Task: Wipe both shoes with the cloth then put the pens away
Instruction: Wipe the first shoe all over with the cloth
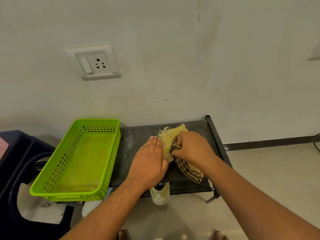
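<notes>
Left hand (149,163) flat, fingers straight, bracing shoe (168,139) near rack (138,134) back edge. Right hand (192,148) grips cloth (188,170). Hard wipe could shove shoe off.

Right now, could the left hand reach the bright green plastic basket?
Probably yes: the left hand rests flat on the tan shoe, the bright green plastic basket right beside it, nothing between.

dark shelf (135,135) under green basket (74,194), tan shoe (168,141) and striped cloth (188,172)

A striped cloth (188,170) touches a tan shoe (167,144); pale shoe (160,195) below.
</notes>
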